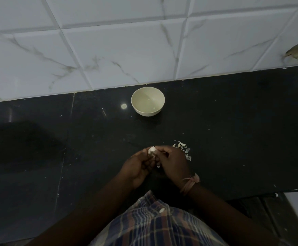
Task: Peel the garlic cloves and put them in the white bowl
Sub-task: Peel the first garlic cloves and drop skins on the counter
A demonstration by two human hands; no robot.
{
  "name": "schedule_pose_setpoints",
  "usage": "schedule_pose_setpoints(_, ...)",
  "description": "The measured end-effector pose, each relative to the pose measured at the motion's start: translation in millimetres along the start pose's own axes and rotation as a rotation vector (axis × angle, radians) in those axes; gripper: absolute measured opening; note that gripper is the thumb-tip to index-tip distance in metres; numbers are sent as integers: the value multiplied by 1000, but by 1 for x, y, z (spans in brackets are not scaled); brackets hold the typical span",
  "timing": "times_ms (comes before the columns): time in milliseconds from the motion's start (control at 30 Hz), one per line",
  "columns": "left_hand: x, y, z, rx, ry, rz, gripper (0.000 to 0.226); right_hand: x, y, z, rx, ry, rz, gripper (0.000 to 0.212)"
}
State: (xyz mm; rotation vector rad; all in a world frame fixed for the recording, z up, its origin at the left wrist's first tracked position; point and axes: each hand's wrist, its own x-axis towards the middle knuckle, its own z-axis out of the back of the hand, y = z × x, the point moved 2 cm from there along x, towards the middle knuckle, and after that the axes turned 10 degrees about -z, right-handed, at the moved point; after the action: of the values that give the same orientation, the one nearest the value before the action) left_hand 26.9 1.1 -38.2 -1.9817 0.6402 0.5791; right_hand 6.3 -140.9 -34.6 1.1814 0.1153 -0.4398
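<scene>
We work at a black stone counter (pixel 215 121) that fills the middle of the frame, under dim light. Behind it, across the top, runs a wall (pixel 109 50) of white tiles with grey veins; a chipped brown patch (pixel 295 52) shows at the upper right. The white bowl (pixel 147 101) stands near the wall, above centre, well apart from our hands, with nothing large visible inside. A scatter of pale skins (pixel 183 150) lies on the counter just right of our hands. A small bright reflection (pixel 123 106) sits just left of the bowl.

The lower left of the counter is lost in shadow, and the lower right corner is cut off and too dark to read. Our plaid shirt (pixel 155 221) fills the bottom centre. Whether more cloves lie under our hands we cannot tell.

Both hands meet just below centre. Our left hand (pixel 138 167) curls palm-up, its fingertips pinching a white clove (pixel 152 150) at the top. Our right hand (pixel 174 162), a pink thread (pixel 190 183) tied at the wrist, curls over from the right, its fingertips on the same clove. A scrap of skin (pixel 158 165) shows between the hands.
</scene>
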Motion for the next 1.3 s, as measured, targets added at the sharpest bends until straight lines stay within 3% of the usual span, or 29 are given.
schedule_pose_setpoints(200,-2,-4,-1,51,86,-137,29,1,9,0,284,76,-204,10)
schedule_pose_setpoints(467,4,-11,-3,248,-6,-288,22,6,13,5,128,37,-146,14)
schedule_pose_setpoints(567,7,-9,0,200,-62,-297,20,13,11,8,259,9,-237,15)
schedule_pose_setpoints(667,11,-12,9,118,-136,-295,20,21,4,8,241,5,-240,21)
schedule_pose_setpoints(800,13,-16,15,127,-166,-288,20,22,8,-2,37,124,-202,29)
schedule_pose_setpoints(1033,9,-6,18,254,-96,-259,18,15,9,-11,87,230,-95,39)
schedule_pose_setpoints(1133,9,-5,19,323,-64,-284,15,15,6,-13,58,208,-38,31)
schedule_pose_setpoints(1300,10,-7,15,263,-75,-281,10,18,17,-6,121,152,-115,12)
